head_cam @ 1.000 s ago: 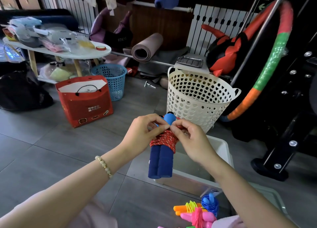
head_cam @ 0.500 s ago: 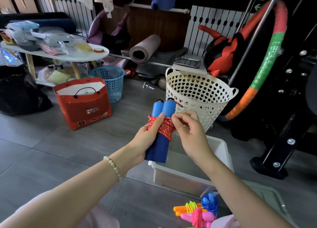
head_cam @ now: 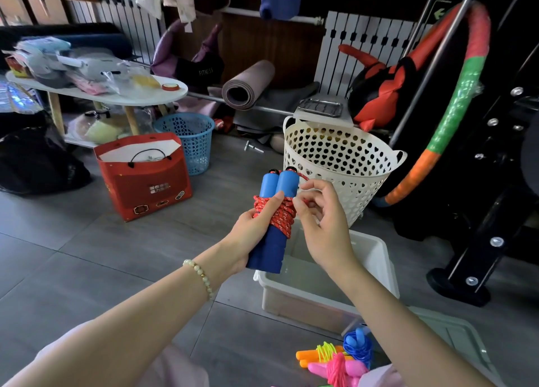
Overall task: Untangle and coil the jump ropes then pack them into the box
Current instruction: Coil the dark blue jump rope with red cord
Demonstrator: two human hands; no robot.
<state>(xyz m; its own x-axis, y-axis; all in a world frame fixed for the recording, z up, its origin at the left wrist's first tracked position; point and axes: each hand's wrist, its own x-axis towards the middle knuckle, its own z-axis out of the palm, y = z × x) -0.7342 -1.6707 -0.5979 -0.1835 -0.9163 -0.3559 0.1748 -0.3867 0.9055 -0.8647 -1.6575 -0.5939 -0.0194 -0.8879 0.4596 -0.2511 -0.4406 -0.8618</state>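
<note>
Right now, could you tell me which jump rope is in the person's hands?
The blue-handled rope with red cord, gripped by the left hand; the other coiled ropes lie untouched at lower right.

1. The handles (head_cam: 277, 188) were blue foam, soft and matt.
2. The rope (head_cam: 281, 216) was red woven cord with white flecks, and it looked rough.
3. The box (head_cam: 382, 258) was smooth white plastic, a bit see-through.
4. The basket (head_cam: 344, 165) was cream plastic full of holes.
5. The bag (head_cam: 145, 188) was red paper with a slight shine.
6. The floor (head_cam: 73, 255) was matt grey tile.
7. The hoop (head_cam: 463, 86) had a shiny wrap.
8. The table (head_cam: 140, 96) had a smooth white top and wooden legs.
</note>
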